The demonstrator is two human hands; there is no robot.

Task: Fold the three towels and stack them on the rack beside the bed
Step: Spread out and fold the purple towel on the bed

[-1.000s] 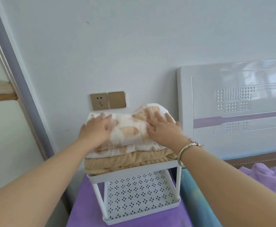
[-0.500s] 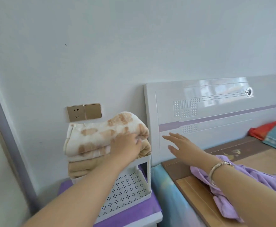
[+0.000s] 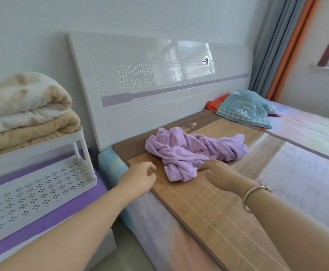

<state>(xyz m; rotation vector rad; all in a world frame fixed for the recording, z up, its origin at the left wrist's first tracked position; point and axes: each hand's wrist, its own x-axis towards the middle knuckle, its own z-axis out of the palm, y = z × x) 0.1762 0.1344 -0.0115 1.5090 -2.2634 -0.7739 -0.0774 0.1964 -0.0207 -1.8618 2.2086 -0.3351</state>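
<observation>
A crumpled purple towel [image 3: 195, 151] lies on the bamboo mat [image 3: 208, 208] of the bed. My right hand [image 3: 218, 172] reaches its near edge, fingertips touching the cloth. My left hand [image 3: 139, 178] hovers over the mat's corner just left of the towel, fingers loosely curled and holding nothing. On the top shelf of the white rack [image 3: 42, 147] at the left sit two folded towels: a white one with tan patches [image 3: 23, 96] on top of a beige one [image 3: 32, 132].
The rack's perforated lower shelf [image 3: 38, 192] stands on a purple-topped bedside table [image 3: 48, 220]. A white headboard [image 3: 159, 85] backs the bed. A blue cloth over a red one [image 3: 243, 108] lies at the far end. Curtains [image 3: 277, 45] hang at the right.
My view has swung right from the rack to the bed. Both hands have left the folded towels on the rack and moved over to the purple towel on the mat.
</observation>
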